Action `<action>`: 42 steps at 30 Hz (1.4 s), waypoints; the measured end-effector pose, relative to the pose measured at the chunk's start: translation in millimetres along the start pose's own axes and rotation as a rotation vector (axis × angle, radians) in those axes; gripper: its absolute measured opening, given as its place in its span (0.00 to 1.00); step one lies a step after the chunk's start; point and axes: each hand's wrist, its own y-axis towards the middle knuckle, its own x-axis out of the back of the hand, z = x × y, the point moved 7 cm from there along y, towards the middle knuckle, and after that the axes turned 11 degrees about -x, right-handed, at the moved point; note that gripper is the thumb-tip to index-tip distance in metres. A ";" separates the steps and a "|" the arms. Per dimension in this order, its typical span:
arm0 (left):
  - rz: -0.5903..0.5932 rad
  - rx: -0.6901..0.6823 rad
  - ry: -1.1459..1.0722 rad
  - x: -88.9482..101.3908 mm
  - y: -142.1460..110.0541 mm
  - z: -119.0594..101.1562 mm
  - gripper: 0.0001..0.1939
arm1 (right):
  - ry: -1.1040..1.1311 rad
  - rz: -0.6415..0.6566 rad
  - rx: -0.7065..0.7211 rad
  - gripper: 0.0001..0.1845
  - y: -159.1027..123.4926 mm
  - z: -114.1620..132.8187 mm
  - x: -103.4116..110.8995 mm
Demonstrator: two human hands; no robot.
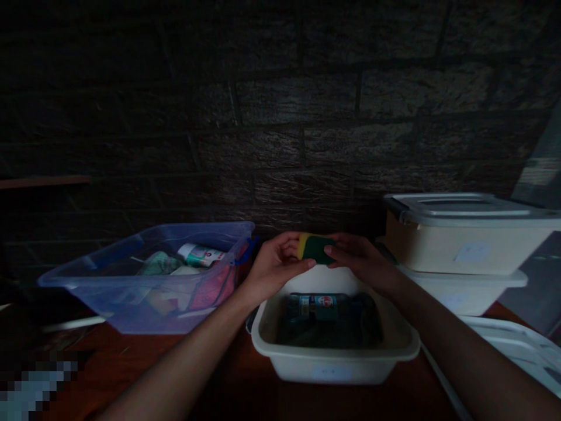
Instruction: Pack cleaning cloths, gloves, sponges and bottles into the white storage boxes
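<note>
Green-and-yellow rectangular sponge (316, 249) is up, left hand (275, 260) and right hand (357, 255) both gripping it above the white plastic tub (337, 353); translucent purple plastic bin (131, 283) sits near the left edge of the table (111, 365)!

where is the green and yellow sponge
In the head view, slightly right of centre, the green-and-yellow rectangular sponge is held between left hand and right hand, just above the open white plastic bin.

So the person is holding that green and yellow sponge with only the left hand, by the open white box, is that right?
Not only the left hand: the head view shows the right hand on the green and yellow sponge too. The open white box is right.
</note>
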 end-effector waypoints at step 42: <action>0.010 0.057 0.127 4.3 -1.4 1.1 0.17 | -0.117 0.224 0.070 0.46 -18.0 8.7 -24.7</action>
